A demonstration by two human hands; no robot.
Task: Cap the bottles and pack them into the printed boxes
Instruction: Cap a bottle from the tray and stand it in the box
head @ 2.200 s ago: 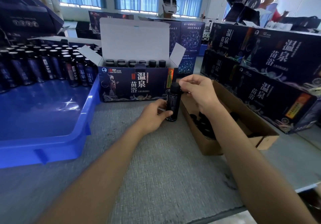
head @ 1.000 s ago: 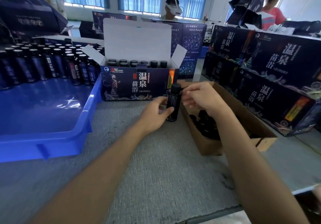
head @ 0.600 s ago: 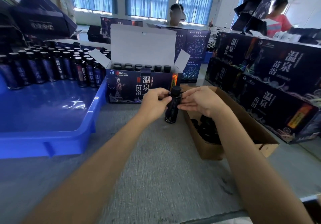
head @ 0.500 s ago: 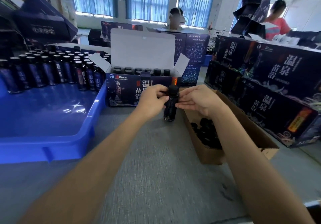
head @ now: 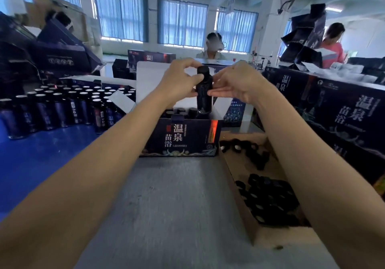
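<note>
A dark capped bottle hangs upright over the open printed box, its base just at the box's top edge. My left hand pinches the bottle near its neck from the left. My right hand touches the bottle's right side with fingers mostly straight. Capped bottles stand inside the box, partly hidden by its front wall. Its white lid stands open behind my hands.
A blue tray at left holds several uncapped bottles. A brown cardboard box at right holds loose black caps. Stacked printed boxes line the right side. Other people work behind.
The bottle has been lifted off the grey table and carried up over the open printed box. Both hands rose with it, and the camera moved closer.
</note>
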